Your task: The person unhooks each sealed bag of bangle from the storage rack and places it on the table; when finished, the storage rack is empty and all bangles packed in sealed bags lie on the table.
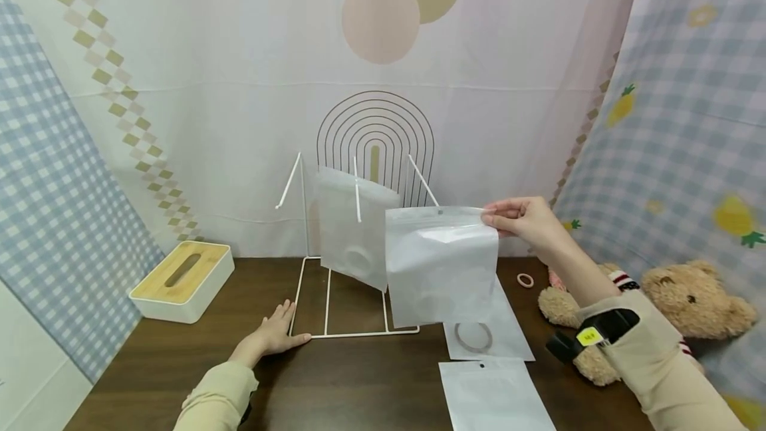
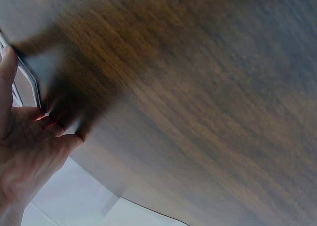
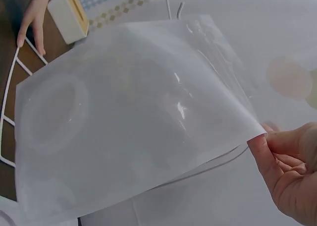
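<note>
My right hand (image 1: 523, 218) pinches the top right corner of a whitish translucent zip pouch (image 1: 443, 271). The pouch's hang hole overlaps the tip of the rack's right prong in the head view. Through its film a faint ring shape (image 3: 54, 112) shows in the right wrist view. Down at the front left corner of the white wire rack (image 1: 359, 335), my left hand (image 1: 272, 331) rests with fingers extended and thumb along the front bar. Another pouch (image 1: 353, 231) hangs on the middle prong (image 1: 357, 188), a round shape inside it.
Two more pouches lie on the dark wood table: one with a ring inside (image 1: 511, 338), another nearer the front (image 1: 497, 394). A small pink ring (image 1: 524, 281) lies before the teddy bear (image 1: 688, 298) at right. Left stands a tissue box (image 1: 197, 285) with a wooden lid.
</note>
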Motion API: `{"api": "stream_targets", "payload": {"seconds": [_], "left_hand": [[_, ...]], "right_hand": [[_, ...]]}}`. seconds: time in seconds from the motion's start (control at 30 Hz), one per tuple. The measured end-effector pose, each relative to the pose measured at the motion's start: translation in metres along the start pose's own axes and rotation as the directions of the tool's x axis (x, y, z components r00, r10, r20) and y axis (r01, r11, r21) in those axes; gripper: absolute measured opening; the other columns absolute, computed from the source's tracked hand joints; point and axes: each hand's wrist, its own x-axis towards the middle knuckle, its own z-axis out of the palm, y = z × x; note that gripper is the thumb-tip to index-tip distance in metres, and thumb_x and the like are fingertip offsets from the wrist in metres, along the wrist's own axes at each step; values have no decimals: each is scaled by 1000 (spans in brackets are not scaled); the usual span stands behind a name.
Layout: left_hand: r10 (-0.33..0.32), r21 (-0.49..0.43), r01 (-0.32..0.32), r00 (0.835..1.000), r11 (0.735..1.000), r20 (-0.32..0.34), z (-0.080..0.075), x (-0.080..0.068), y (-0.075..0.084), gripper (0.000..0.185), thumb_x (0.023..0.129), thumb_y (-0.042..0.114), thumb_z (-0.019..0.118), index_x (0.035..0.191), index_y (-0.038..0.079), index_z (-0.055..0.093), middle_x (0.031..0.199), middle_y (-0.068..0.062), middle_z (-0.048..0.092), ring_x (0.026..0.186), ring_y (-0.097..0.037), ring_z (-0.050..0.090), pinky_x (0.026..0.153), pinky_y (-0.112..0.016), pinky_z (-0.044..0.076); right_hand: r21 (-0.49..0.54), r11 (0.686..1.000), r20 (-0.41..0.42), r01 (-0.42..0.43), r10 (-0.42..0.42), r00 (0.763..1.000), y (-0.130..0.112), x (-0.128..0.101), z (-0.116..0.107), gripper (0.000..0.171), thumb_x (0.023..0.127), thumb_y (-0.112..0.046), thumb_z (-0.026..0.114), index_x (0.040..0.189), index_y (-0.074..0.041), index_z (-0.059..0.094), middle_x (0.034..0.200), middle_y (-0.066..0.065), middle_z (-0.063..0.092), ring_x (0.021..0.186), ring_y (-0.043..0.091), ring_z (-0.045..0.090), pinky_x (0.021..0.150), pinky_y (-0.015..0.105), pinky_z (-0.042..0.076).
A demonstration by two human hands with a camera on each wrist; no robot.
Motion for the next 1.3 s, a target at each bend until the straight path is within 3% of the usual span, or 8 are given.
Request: {"api": "stream_targets", "payload": {"seconds": [0.17,0.3,0.43,0.57,0.73,1.03,1.3], "left_hand": [[-2,1,2,1000,1000,9,-1,2,-1,86,84,36,62,138,-16,19,145,-36,13,134,-50,12,104,-66,12],[-11,5,10,1000,1000,13,-3,4,-1,87,84,37,61,139,-14,18,146,-35,12,135,-49,11,105,-65,11],[-14,4,14,1000,1000,13,-4,6,-2,86,85,36,61,139,-15,18,146,-35,11,135,-49,10,105,-65,10],[-12,6,12,1000,1000,9,-4,8,-2,86,85,36,61,139,-15,18,146,-35,12,135,-49,10,105,-65,10],[-6,7,6,1000,1000,12,-4,8,-1,85,85,35,62,138,-15,19,145,-36,12,135,-49,11,105,-65,11],[-5,-1,5,1000,1000,11,-3,4,0,84,85,33,62,138,-16,20,144,-37,13,134,-50,12,104,-65,12],[-14,8,14,1000,1000,12,-1,2,-3,84,85,34,62,138,-15,19,145,-36,13,135,-50,12,104,-65,12]], "right_hand": [[154,988,87,-6,-8,996,12,-11,15,8,84,-18,66,92,-17,67,78,-15,69,74,2,65,68,20,54],[280,958,193,-67,12,981,34,-14,40,13,83,-10,64,84,-22,66,78,-11,70,70,5,65,67,21,54],[336,925,253,-180,95,963,64,-11,74,13,82,-5,64,94,-7,67,75,-8,70,65,4,64,65,20,53],[338,908,221,-248,180,959,97,-5,108,33,83,-2,63,110,14,55,74,-7,68,63,2,63,61,18,53],[265,931,174,-253,212,962,129,-1,138,30,83,3,59,109,18,54,73,-3,66,60,3,61,58,19,53],[-14,991,240,-134,133,962,157,-18,165,14,79,8,62,91,14,63,72,15,68,60,10,62,55,28,55],[-200,979,274,32,25,961,157,-30,173,2,69,5,69,70,5,67,59,9,65,47,8,56,45,21,49]]}}
